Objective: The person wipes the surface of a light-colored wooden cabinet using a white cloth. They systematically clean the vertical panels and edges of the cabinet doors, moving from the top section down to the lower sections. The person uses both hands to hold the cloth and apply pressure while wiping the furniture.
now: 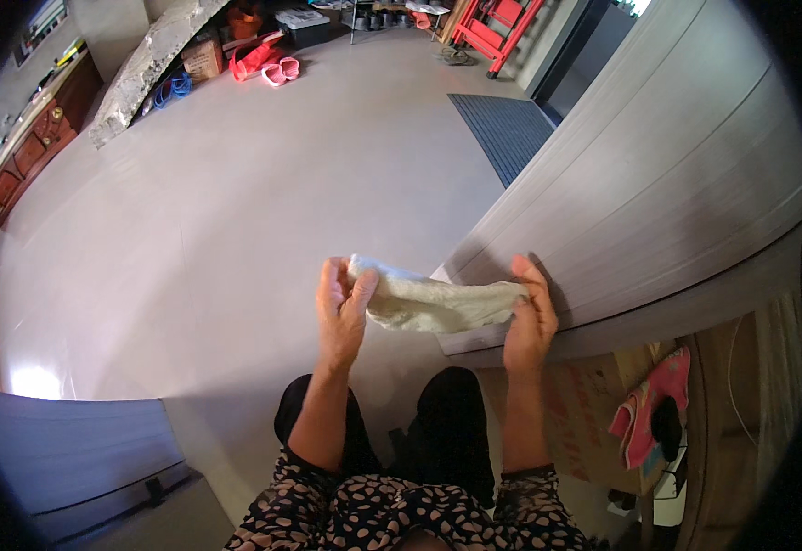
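A pale cream cloth (438,305), folded into a long band, is stretched between my two hands above the floor, in front of my knees. My left hand (341,310) pinches its left end between thumb and fingers. The right end is gripped by my right hand (531,317), thumb on the near side and fingers pointing up. Between the hands the band sags slightly, its lower edge hanging loose. Parts of the fingers behind the cloth are hidden.
To the right stands a light wood-grain panel (640,202), close to my right hand. Beneath it are a cardboard piece (576,413) and a pink cloth item (649,409). A dark ribbed mat (504,133), red stepladder (497,32) and pink slippers (280,72) lie farther off.
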### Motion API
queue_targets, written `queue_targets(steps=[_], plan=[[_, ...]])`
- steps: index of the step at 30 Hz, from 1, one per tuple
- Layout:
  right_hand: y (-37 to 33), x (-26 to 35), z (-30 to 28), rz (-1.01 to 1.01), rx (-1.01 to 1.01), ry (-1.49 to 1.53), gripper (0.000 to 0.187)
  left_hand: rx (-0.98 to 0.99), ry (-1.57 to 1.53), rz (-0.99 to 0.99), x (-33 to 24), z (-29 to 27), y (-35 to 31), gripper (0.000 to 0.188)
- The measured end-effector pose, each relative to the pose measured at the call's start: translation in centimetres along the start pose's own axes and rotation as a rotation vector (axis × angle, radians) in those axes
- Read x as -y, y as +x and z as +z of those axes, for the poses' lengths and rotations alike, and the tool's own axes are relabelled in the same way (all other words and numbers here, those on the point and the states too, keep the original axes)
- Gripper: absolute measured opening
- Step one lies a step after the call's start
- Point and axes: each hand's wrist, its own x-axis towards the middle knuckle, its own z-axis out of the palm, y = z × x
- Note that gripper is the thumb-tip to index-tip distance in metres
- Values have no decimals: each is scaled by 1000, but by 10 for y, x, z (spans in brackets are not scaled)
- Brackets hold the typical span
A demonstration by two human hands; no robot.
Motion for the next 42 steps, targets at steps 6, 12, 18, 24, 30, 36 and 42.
queue_targets(steps=[6,12,18,24,30,36,42], plan=[[-5,19,-2,78,58,51,18,319,439,212,-13,-13,27,17],[-52,28,71,-276,340,-120,22,-387,-254,-18,5,-10,14,36],[-65,41,66,-671,916,-279,29,244,-837,-146,29,6,-27,38],[23,104,-21,-1159,-38,-1020,25,323,-806,252,45,65,21,39],[51,128,-49,-1071,-497,-1776,29,755,205,-154,31,168,55,41],[66,123,-39,-1137,-524,-1905,38,646,501,472,89,211,69,47],[76,128,-43,-1139,-593,-2024,37,508,721,683,161,198,83,54]])
